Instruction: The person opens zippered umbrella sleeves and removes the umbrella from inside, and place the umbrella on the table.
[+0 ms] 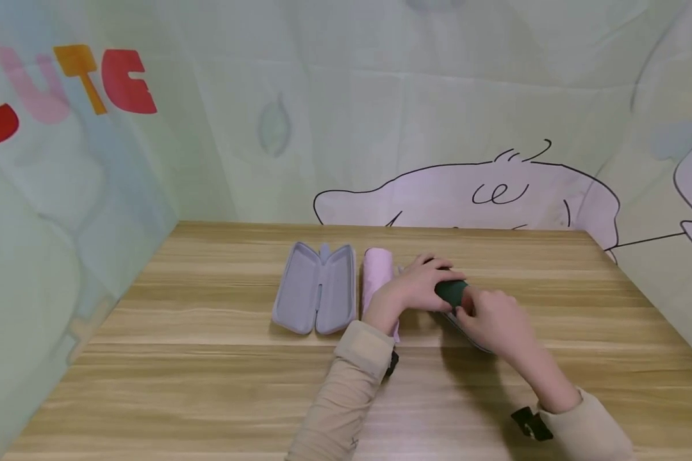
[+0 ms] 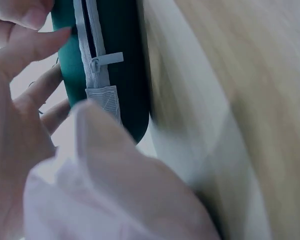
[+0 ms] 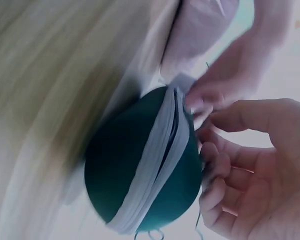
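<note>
A dark green zippered case [image 1: 451,292] lies on the table, partly hidden under both hands. My left hand [image 1: 423,285] reaches over its far left part, with fingers bent around the side. From the near right, my right hand [image 1: 498,323] grips its upper edge with curled fingers, close to the left fingertips. In the left wrist view, a pale zipper pull [image 2: 112,58] sits near one end of the case, and the zipper track parts slightly. The right wrist view shows a narrow gap along the pale zipper tape [image 3: 145,175]. What lies inside cannot be seen.
Left of my left wrist lies a pink rolled cloth bundle [image 1: 377,269], like a folded umbrella. Farther left, a grey hard case [image 1: 294,301] lies spread open on the wooden table [image 1: 207,384]. A printed curtain [image 1: 352,128] hangs behind the table's back edge.
</note>
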